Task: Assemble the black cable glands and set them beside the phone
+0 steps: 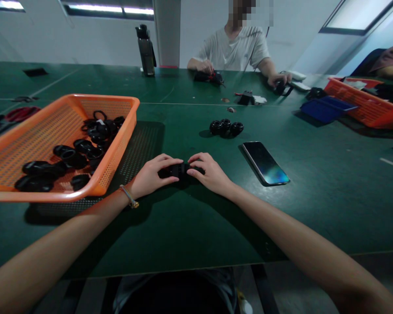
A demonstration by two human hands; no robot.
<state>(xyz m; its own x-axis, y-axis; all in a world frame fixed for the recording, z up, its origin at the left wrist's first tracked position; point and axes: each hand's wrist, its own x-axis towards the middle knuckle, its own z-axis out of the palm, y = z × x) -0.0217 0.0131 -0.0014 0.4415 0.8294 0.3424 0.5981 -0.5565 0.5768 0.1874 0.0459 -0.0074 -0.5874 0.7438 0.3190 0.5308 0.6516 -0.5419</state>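
Between my two hands, low over the green table [190, 235], is a small black part [180, 169]. My left hand [155, 174] has its thumb and fingers closed round the part's left side. The fingers of my right hand [208, 172] pinch its right end. Fingers cover some of the part, so its full shape is hidden. To the left stands an orange basket [85, 196] holding several black round parts [72, 158]. Beyond my hands, several glossy black parts [225, 126] sit in a cluster on the table.
A phone [265, 163] lies right of my right hand. At the back stands a dark bottle [146, 52]. Across the table a person [234, 50] handles black items. A blue tray [327, 109] and another orange basket [367, 104] are at the far right.
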